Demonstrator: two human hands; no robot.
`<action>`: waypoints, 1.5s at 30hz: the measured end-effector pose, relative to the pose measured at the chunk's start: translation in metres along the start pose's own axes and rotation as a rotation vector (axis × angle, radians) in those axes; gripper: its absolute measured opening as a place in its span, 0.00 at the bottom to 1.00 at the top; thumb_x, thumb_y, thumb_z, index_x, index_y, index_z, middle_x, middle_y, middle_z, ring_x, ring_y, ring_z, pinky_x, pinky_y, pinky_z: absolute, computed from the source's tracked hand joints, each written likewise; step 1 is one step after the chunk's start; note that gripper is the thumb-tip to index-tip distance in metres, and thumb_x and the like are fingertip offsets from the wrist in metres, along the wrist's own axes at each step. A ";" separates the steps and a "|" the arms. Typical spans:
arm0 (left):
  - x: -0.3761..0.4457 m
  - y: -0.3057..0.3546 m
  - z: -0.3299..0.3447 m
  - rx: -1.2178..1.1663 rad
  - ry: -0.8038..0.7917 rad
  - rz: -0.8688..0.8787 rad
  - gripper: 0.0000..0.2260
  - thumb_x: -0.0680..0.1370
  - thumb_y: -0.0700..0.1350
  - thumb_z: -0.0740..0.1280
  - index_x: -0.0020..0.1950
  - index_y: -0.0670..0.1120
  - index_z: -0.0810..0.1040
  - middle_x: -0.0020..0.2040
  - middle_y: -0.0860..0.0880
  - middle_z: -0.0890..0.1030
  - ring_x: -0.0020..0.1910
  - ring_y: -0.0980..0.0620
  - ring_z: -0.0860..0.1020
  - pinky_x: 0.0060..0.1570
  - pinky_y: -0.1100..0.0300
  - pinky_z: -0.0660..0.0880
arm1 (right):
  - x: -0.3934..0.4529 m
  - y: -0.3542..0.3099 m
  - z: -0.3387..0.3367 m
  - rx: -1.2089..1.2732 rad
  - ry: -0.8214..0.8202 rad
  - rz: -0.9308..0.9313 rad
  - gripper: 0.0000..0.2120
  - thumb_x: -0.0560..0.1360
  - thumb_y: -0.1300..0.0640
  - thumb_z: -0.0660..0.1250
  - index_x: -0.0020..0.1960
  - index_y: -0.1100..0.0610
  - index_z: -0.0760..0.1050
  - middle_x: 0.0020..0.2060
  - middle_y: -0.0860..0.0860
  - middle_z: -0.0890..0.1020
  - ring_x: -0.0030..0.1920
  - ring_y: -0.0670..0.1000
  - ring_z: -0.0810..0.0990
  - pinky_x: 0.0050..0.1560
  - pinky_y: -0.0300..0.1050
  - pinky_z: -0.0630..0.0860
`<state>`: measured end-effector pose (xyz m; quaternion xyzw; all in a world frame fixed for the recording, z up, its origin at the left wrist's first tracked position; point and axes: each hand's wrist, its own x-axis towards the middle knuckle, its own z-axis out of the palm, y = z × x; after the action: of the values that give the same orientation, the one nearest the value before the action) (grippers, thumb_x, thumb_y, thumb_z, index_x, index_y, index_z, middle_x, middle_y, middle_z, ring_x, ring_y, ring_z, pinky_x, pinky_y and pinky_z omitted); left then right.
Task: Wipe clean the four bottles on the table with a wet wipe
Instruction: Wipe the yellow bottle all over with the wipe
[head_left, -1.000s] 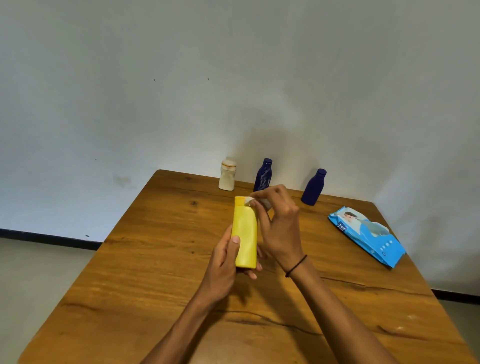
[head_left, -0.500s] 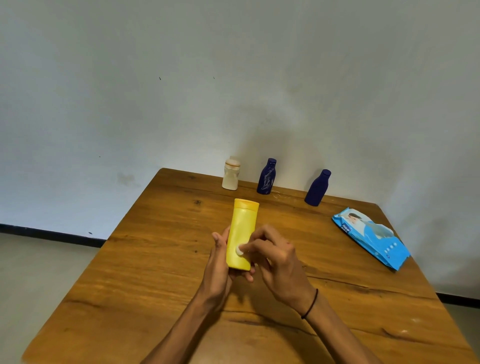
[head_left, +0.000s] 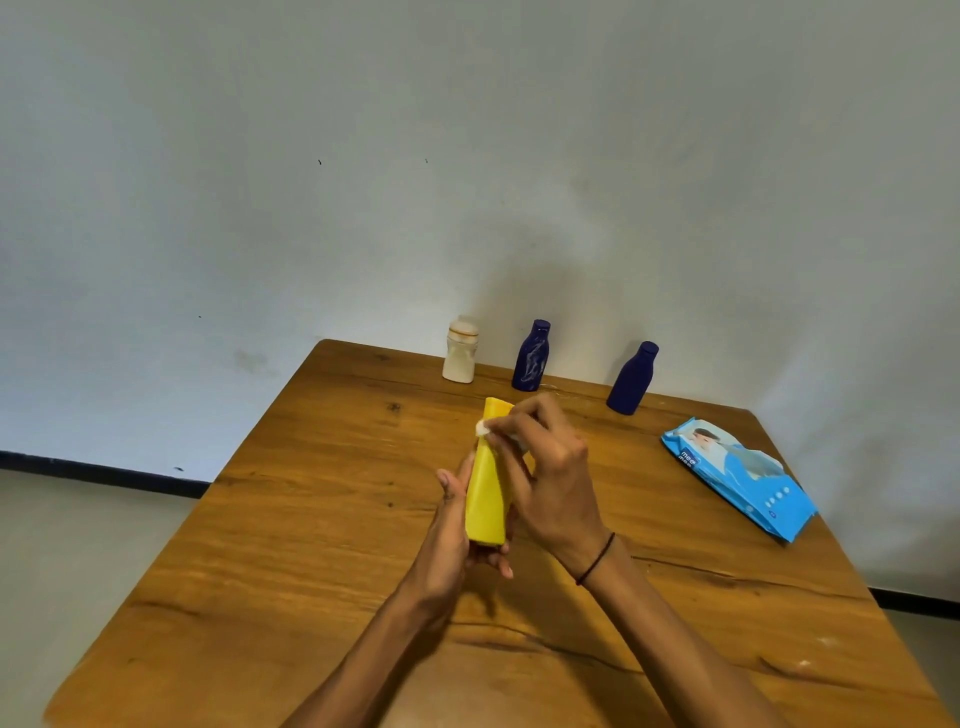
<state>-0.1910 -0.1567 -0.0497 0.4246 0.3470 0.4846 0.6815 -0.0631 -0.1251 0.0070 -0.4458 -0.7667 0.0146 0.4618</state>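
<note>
Left hand (head_left: 452, 540) grips the yellow bottle (head_left: 487, 499) above the desk (head_left: 311, 519) centre; right hand (head_left: 545, 478) fingers pinch the wet wipe (head_left: 483, 427) near its cap. Hard rubbing could twist the bottle loose.

Wet wipe (head_left: 482, 428) against yellow bottle (head_left: 487, 499)

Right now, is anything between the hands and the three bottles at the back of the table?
Nothing visible does. Bare wood lies between the hands and the white bottle and the two dark blue bottles. But the left hand grips the yellow bottle, and the right hand pinches the wipe.
</note>
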 end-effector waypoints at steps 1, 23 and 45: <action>0.000 0.001 -0.001 -0.008 0.002 -0.013 0.31 0.78 0.72 0.44 0.77 0.64 0.67 0.49 0.46 0.86 0.41 0.48 0.83 0.34 0.52 0.81 | -0.006 -0.003 -0.002 0.014 -0.060 -0.051 0.08 0.80 0.59 0.69 0.56 0.61 0.82 0.52 0.53 0.76 0.51 0.48 0.77 0.49 0.43 0.78; 0.003 0.008 -0.005 -0.262 -0.011 0.023 0.25 0.77 0.50 0.72 0.73 0.52 0.72 0.42 0.41 0.79 0.30 0.52 0.78 0.18 0.68 0.67 | -0.008 -0.002 -0.017 -0.016 0.073 -0.017 0.06 0.79 0.62 0.72 0.55 0.62 0.82 0.52 0.55 0.78 0.52 0.49 0.79 0.47 0.41 0.80; -0.002 0.011 0.001 -0.139 -0.090 -0.076 0.32 0.79 0.67 0.65 0.78 0.51 0.67 0.44 0.43 0.78 0.35 0.52 0.73 0.23 0.66 0.65 | 0.010 0.004 -0.014 -0.059 0.150 0.032 0.07 0.80 0.60 0.69 0.54 0.62 0.81 0.51 0.55 0.78 0.50 0.49 0.79 0.44 0.43 0.82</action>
<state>-0.1946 -0.1573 -0.0389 0.3840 0.2972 0.4617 0.7423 -0.0521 -0.1217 0.0201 -0.4712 -0.7229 -0.0342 0.5041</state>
